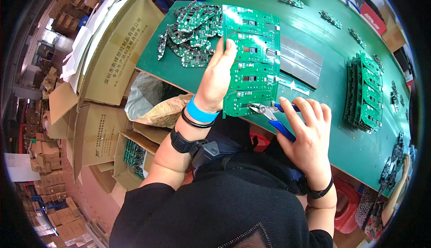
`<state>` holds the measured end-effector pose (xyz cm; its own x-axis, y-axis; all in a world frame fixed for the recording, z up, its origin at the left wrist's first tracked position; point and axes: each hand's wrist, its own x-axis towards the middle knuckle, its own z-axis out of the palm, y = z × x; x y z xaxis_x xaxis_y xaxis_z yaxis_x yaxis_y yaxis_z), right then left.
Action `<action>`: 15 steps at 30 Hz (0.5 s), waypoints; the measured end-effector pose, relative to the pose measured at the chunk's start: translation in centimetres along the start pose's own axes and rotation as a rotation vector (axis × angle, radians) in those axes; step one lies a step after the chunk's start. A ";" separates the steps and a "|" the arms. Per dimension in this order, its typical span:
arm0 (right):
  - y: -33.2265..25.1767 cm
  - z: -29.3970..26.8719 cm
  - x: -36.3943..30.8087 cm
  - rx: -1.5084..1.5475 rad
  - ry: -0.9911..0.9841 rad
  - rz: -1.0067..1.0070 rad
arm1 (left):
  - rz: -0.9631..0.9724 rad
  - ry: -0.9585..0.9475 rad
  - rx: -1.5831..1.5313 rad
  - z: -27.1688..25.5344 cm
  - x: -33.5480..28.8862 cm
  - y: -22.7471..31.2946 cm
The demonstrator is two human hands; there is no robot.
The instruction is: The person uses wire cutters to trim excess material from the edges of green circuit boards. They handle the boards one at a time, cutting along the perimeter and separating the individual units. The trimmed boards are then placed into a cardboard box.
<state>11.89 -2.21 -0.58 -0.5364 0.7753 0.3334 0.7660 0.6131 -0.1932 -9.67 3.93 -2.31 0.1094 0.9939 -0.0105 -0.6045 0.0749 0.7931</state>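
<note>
My left hand is closed on the left edge of a green circuit board panel, its thumb lying against the front. The panel stands nearly upright, made of several joined boards with black components. In my right hand is a pair of blue-handled side cutters, the fingers wrapped round the handles. The metal jaws touch or nearly touch the lowest board, close to its bottom edge. Behind my left hand, a heap of separate circuit boards lies on the green table.
A stack of similar panels stands on the right. Grey strips lie behind the held panel. Loose boards are spaced along the far side. Open cardboard boxes crowd the left. Another person's arm shows at the right edge.
</note>
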 end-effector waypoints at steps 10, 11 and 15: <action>0.4 0.2 0.1 0.017 0.017 -0.004 | -0.008 0.008 0.027 -0.2 0.3 -0.1; 0.4 0.1 0.2 0.013 0.014 -0.006 | -0.005 0.009 0.037 -0.2 0.4 0.0; 0.4 0.0 0.3 0.003 0.007 -0.011 | 0.002 0.004 0.016 -0.1 0.3 0.2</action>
<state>12.04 -1.77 -0.55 -0.5422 0.7674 0.3423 0.7591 0.6220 -0.1920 -9.80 4.21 -2.22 0.1051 0.9944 -0.0115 -0.5919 0.0718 0.8028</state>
